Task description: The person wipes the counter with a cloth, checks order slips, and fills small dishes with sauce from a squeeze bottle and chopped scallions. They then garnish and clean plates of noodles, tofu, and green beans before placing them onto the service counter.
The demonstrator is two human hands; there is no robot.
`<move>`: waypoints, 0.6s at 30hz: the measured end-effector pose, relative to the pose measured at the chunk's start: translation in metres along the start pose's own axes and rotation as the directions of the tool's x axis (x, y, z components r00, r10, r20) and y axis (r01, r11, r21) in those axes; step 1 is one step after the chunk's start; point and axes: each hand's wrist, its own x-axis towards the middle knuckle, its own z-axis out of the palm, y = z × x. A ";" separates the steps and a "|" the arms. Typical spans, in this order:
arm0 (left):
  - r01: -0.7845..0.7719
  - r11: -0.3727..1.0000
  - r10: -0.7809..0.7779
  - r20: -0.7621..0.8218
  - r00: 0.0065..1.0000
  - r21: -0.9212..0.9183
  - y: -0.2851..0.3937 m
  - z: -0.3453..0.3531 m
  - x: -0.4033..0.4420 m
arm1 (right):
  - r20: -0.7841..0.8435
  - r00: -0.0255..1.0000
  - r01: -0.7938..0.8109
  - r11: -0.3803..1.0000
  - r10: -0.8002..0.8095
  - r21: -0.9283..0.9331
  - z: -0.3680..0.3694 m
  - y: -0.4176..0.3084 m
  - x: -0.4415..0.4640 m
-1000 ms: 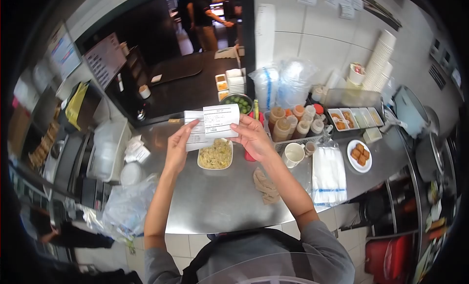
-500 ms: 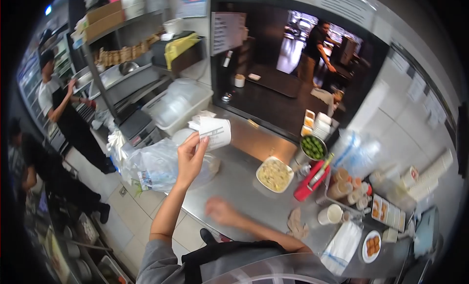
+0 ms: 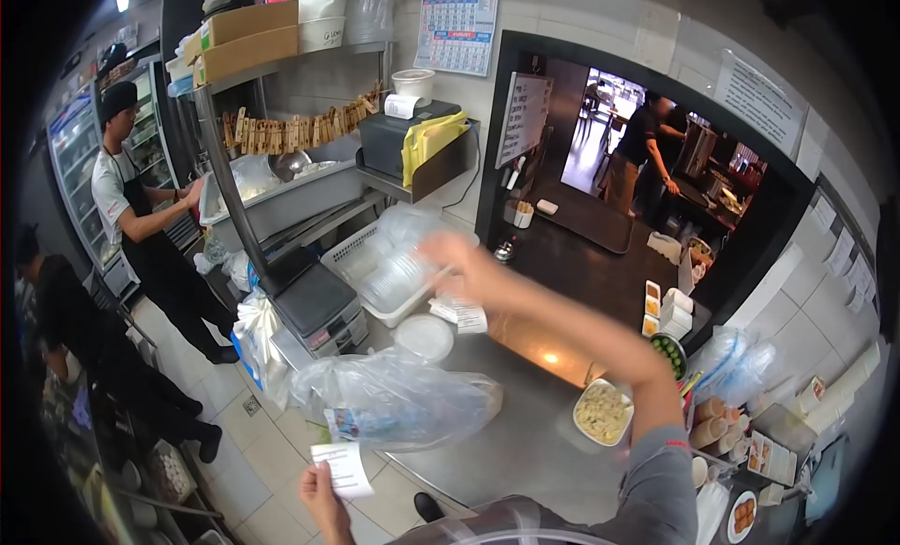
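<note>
Low at the front, my left hand pinches a white printed receipt between thumb and fingers. My right hand is stretched across the counter, smeared by motion, so its fingers cannot be made out. It is over the near side of a white basket of clear plastic containers. Just below it lie more paper slips, beside a round translucent lid. Nearer to me, a large clear plastic bag rests on the steel counter.
A square bowl of food stands on the right, near a container of green peppers. Behind the counter is a serving window with a person beyond it. A black printer sits on a shelf. Two people stand at the left.
My left hand has lowered the receipt from above the counter to the front. My right hand has swung from the counter's near edge forward to the basket. The view has shifted left.
</note>
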 end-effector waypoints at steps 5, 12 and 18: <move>0.342 0.868 -0.332 0.089 0.939 -0.360 -0.048 -0.012 0.021 | -0.274 0.961 -0.052 0.966 -0.020 -0.252 -0.041 0.112 0.178; 0.596 0.712 -0.522 0.288 0.803 -0.371 -0.071 0.002 0.055 | -0.482 0.695 -0.712 0.602 0.533 -0.361 -0.003 0.198 0.293; 0.786 0.584 -0.641 0.478 0.600 -0.204 -0.087 0.039 0.037 | -0.127 0.992 -0.037 0.941 -0.007 -0.337 0.017 0.139 0.250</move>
